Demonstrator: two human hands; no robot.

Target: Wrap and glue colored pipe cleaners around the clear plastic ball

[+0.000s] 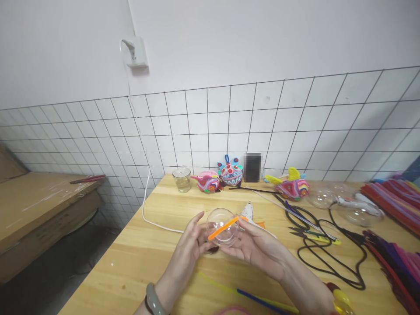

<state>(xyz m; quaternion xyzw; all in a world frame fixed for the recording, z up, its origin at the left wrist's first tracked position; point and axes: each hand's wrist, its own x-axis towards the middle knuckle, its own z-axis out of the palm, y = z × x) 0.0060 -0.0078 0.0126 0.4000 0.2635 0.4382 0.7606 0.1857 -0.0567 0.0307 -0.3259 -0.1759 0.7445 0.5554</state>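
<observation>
I hold a clear plastic ball (223, 226) between both hands just above the wooden bench (154, 262), near its front edge. My left hand (189, 247) cups the ball from its left side, fingers curled up against the shell, so that grip is closed on the ball. My right hand (259, 247) supports the ball from its right and underneath, palm turned up, and its grip is also on the ball. An orange pipe cleaner (223, 228) lies slantwise across the front of the ball, running from lower left to upper right, touching the shell; I cannot tell which fingers pin it.

Just behind the ball, to its right, a white glue gun (247, 213) lies on the bench. Farther behind the ball, along the tiled wall, stand a small glass jar (181, 178) and three bright pipe-cleaner fish (292, 187). Right of the ball, black-handled scissors (303, 225) lie on a loop of black cable (331, 258). Well to the right of the ball, bundles of coloured pipe cleaners (393, 199) are stacked. In front of the ball, close to my wrists, a yellow pipe cleaner (216, 282) and a blue pipe cleaner (259, 301) lie flat on the bench.
</observation>
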